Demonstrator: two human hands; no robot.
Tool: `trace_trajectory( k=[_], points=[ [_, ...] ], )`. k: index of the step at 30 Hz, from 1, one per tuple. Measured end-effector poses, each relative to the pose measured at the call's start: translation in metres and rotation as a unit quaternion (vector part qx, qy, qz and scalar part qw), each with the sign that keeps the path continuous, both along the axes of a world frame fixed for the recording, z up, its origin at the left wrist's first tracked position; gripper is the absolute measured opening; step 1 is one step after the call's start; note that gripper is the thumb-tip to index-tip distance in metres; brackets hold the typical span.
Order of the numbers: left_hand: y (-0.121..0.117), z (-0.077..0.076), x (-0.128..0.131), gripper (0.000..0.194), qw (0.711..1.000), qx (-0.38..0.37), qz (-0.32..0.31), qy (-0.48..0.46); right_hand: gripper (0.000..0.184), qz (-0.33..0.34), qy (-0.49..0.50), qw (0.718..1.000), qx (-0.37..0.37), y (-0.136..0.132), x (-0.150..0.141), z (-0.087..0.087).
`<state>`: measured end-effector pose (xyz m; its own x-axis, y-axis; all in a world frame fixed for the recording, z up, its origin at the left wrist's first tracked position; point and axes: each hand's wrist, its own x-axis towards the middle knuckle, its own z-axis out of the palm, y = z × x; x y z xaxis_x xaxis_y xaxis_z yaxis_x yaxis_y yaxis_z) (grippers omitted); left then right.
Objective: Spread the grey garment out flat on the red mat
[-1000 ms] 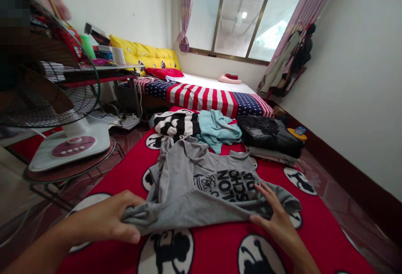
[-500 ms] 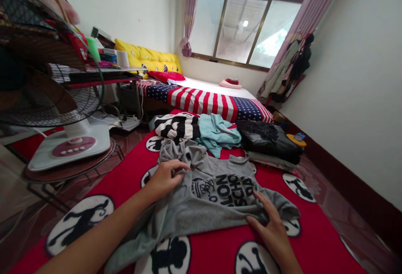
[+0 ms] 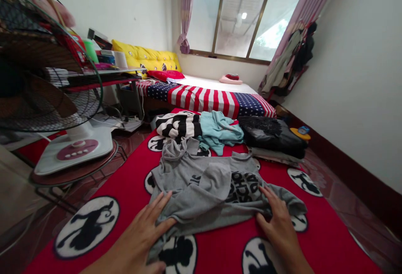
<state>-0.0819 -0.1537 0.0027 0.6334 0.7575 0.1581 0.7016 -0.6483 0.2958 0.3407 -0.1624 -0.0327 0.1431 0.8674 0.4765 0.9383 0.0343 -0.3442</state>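
Observation:
A grey T-shirt [image 3: 201, 198] with black lettering lies spread and rumpled in front of me; a fold of cloth covers part of its print. My left hand [image 3: 146, 230] is at the shirt's near left edge, fingers spread and tips against the cloth. At the near right side, my right hand [image 3: 278, 219] rests on the shirt's edge, thumb and fingers apart. Just beyond the shirt are a black-and-white striped garment [image 3: 179, 125], a light blue garment [image 3: 220, 129] and a stack topped by a folded black garment [image 3: 273, 135].
A red blanket [image 3: 220, 251] with white-and-black round patches lies under the clothes. On the left, a fan [image 3: 72, 152] stands on a round stool [image 3: 75, 169], near a cluttered desk [image 3: 108, 73]. A bed [image 3: 204, 100] is below the window. Clothes [image 3: 292, 62] hang at the right wall.
My left hand has moved from the shirt's upper left towards me, down to its near left edge. The left part of the shirt is now folded over the print. My right hand has barely moved.

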Motion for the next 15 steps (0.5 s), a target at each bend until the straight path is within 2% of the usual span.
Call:
trace_trajectory(
  k=[3, 6, 8, 10, 13, 15],
  points=[
    [0.008, -0.018, 0.007, 0.064, 0.996, 0.065, 0.055, -0.019, 0.064, -0.086, -0.041, 0.995, 0.034, 0.004, 0.004, -0.004],
    [0.03, -0.017, 0.016, 0.073, 0.991, 0.061, 0.118, -0.026, 0.066, -0.148, -0.05, 0.988, -0.008, 0.005, 0.007, -0.004],
    [0.048, -0.012, 0.023, 0.072, 0.987, 0.027, 0.158, -0.007, 0.053, -0.163, -0.047, 0.984, -0.047, 0.004, 0.006, -0.001],
    [0.063, -0.004, 0.029, 0.063, 0.983, -0.002, 0.184, 0.013, 0.042, -0.151, -0.018, 0.987, -0.057, 0.003, 0.004, 0.002],
    [0.073, 0.014, 0.035, 0.045, 0.982, -0.05, 0.183, -0.009, 0.043, -0.111, 0.106, 0.988, -0.009, -0.001, 0.0, 0.01],
    [0.066, 0.031, 0.035, 0.039, 0.98, -0.121, 0.15, -0.049, 0.048, -0.107, 0.216, 0.97, 0.039, -0.008, -0.003, 0.016]
  ],
)
